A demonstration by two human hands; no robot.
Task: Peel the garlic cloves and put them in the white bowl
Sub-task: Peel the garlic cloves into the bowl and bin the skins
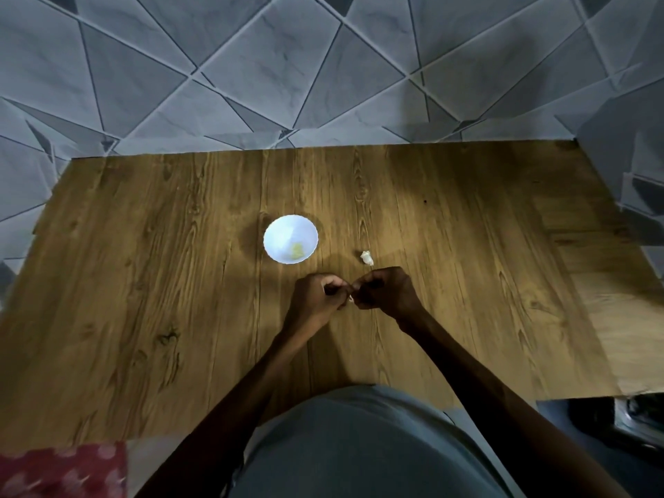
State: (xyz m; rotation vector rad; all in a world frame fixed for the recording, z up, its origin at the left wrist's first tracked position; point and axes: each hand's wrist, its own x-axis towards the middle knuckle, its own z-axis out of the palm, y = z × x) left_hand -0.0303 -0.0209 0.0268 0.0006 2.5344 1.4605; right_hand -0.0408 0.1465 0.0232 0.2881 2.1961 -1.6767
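A small white bowl [290,239] stands on the wooden table [143,282], with a pale yellowish peeled clove [297,250] lying inside it. In front of the bowl my left hand [316,300] and my right hand [386,291] meet fingertip to fingertip. Between them they pinch a small garlic clove [351,299], of which only a white sliver shows. Both hands have their fingers curled. A whitish piece of garlic or its skin [367,258] lies on the table just beyond my right hand; I cannot tell which.
A grey tiled wall [323,66] rises behind the table's far edge. A red patterned cloth [61,469] lies at the near left corner. My torso in a grey shirt [359,447] is against the near edge. A dark object [636,418] sits low on the right.
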